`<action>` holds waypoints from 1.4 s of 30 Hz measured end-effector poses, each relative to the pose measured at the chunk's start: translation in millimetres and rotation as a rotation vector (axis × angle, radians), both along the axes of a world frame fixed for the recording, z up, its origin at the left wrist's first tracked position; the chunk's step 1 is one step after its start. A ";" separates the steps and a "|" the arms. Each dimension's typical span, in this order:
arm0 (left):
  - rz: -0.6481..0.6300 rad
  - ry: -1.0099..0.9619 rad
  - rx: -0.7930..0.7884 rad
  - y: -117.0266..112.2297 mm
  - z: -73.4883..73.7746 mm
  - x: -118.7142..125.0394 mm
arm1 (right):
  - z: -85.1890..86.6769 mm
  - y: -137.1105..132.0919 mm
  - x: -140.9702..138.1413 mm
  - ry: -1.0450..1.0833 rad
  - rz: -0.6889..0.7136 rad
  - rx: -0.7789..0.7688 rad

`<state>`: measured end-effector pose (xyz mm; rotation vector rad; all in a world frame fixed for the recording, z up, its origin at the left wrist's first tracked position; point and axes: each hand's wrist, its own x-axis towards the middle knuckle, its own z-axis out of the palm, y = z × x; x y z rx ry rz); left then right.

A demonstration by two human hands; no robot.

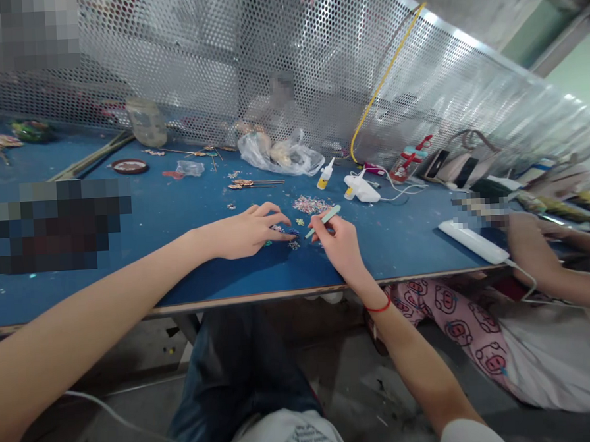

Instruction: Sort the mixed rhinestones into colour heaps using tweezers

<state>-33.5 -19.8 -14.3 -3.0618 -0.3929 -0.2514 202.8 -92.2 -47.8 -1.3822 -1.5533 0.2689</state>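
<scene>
Right hand (340, 245) closed on a slim pale green tool (323, 221), pen-fashion, lower tip close to the left hand. Left hand (246, 233) curled, its edge resting on the blue workbench (399, 242) for steadiness, which suits fine work; fingertips (290, 235) among tiny coloured beads (293, 245). Whether they pinch any: cannot tell. Heap of pink flakes (311, 204) just ahead of the grip. Gold-coloured hair pins (256, 182) farther ahead; white glue gun (361, 188) ahead and right.

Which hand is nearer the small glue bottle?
Right. The right hand is just in front of the glue bottle, toward the person; the left hand lies farther away, in front and to its left.
</scene>
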 end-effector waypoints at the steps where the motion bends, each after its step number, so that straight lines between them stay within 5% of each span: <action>1: -0.001 0.000 -0.002 0.9 -0.6 -0.4 | 0.1 -0.1 -0.2 -0.001 0.004 -0.002; 36: -0.014 0.070 0.012 -1.7 -0.4 2.1 | 5.8 -2.7 -2.6 0.112 -0.055 0.074; 42: -0.005 0.102 0.003 -4.9 2.8 1.8 | 8.7 -0.1 23.3 0.088 -0.050 0.024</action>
